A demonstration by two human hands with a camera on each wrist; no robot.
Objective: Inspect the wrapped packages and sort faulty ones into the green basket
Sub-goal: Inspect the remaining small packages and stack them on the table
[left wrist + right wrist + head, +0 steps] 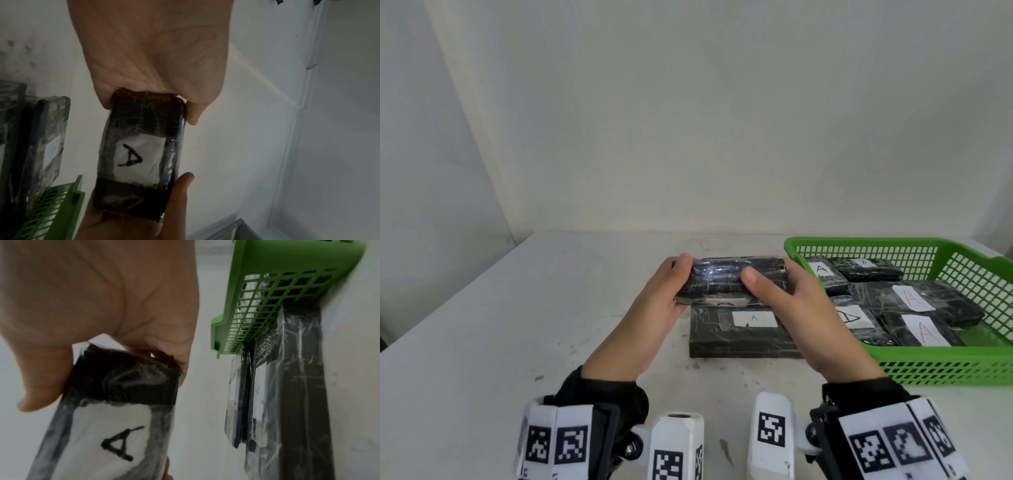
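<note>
Currently both hands, left hand and right hand, grip a black wrapped package by its ends, lifted just left of the green basket, above another package.

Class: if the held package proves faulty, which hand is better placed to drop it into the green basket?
Likely the right hand: it grips the package at the end nearest the green basket, which sits to the right. The left hand would cross over.
</note>
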